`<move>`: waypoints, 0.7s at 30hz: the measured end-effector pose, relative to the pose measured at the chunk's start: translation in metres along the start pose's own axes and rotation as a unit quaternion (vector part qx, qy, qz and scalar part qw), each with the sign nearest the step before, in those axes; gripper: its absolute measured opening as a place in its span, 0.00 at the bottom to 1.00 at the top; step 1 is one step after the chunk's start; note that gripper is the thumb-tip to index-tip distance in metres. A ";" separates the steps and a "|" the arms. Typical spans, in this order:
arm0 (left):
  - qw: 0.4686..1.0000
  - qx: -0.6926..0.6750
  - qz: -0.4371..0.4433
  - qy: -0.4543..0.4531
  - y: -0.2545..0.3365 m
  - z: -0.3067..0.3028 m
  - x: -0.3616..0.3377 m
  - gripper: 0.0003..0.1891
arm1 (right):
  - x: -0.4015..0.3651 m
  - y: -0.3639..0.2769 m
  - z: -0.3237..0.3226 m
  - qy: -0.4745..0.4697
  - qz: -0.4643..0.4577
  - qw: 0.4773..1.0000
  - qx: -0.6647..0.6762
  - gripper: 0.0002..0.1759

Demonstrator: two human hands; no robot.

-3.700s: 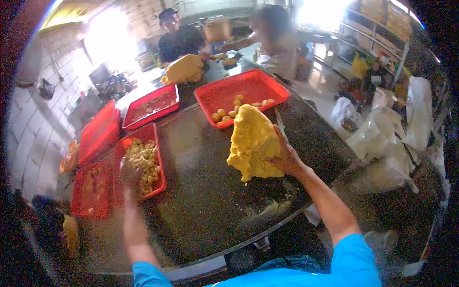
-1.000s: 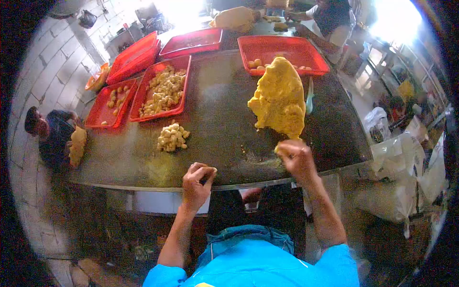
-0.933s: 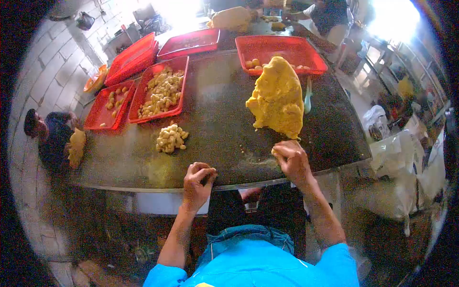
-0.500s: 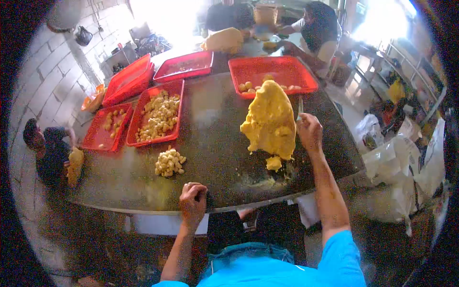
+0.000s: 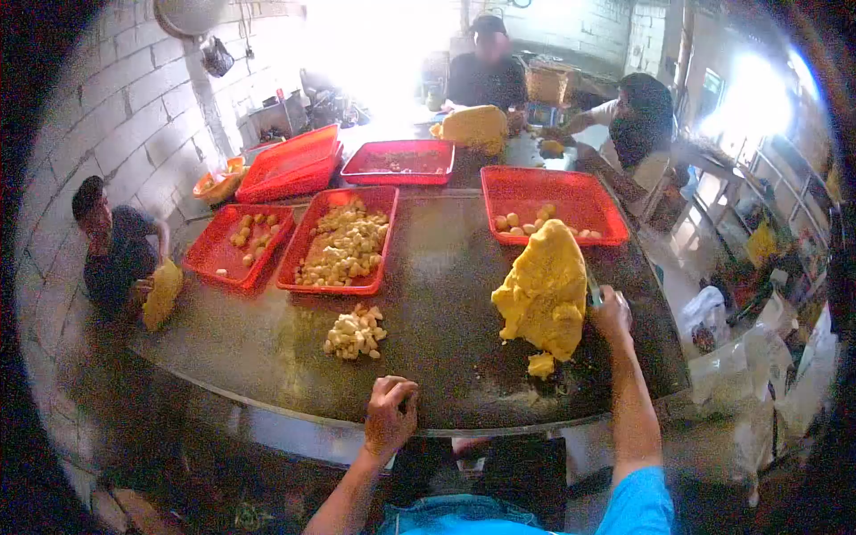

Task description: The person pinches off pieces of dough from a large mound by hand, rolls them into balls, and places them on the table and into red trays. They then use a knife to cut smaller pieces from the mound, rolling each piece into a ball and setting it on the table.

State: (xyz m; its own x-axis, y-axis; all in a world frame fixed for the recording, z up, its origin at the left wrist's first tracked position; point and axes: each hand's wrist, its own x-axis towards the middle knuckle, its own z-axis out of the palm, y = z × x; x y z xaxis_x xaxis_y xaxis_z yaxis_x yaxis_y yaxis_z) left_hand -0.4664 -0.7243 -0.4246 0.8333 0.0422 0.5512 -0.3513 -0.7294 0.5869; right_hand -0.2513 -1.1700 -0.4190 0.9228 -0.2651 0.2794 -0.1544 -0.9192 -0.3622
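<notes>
My right hand [image 5: 612, 314] is closed around the handle of a knife [image 5: 594, 291], whose narrow blade points away from me along the dough's right side. Beside it on the table lies a large yellow lump of dough [image 5: 541, 290], with a small torn piece [image 5: 540, 365] at its near end. My left hand [image 5: 390, 415] is loosely curled at the table's near edge, with nothing visible in it. Just beyond that hand sits a heap of small pale dough pieces [image 5: 354, 333].
Red trays stand beyond: one with many pale pieces [image 5: 389, 234], one with several round balls [image 5: 198, 259], another behind the dough [image 5: 615, 214]. One person [image 5: 120, 241] at the left holds yellow dough. Two others work at the far end near another dough block [image 5: 475, 127].
The view has tilted up, so the table appears lower and more of the people at the far end shows. My right hand still holds the knife beside the dough; my left stays curled.
</notes>
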 end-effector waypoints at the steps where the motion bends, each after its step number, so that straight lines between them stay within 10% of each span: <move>1: 1.000 -0.008 -0.016 0.006 0.000 0.000 0.000 0.07 | -0.009 -0.007 -0.010 -0.006 0.015 1.000 -0.011 0.22; 10: 1.000 -0.003 -0.002 -0.001 0.001 -0.006 -0.002 0.08 | -0.020 0.041 0.018 0.125 -0.082 0.989 -0.018 0.13; 13: 1.000 0.019 0.004 0.003 -0.002 -0.006 -0.003 0.10 | -0.021 0.048 0.009 0.045 0.012 0.999 0.003 0.12; 17: 1.000 0.009 0.004 -0.001 0.004 -0.009 -0.004 0.11 | -0.063 0.067 0.001 0.199 -0.163 0.966 0.013 0.19; 21: 1.000 -0.005 0.007 -0.008 -0.003 -0.004 -0.007 0.10 | -0.095 0.060 -0.039 0.117 -0.065 0.980 0.145 0.25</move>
State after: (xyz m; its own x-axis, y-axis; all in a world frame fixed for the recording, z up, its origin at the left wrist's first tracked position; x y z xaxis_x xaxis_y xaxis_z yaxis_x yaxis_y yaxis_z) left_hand -0.4728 -0.7199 -0.4274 0.8346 0.0218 0.5504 -0.3671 -0.7230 0.5853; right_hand -0.3620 -1.2115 -0.4331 0.8172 -0.2422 0.5231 0.0962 -0.8374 -0.5380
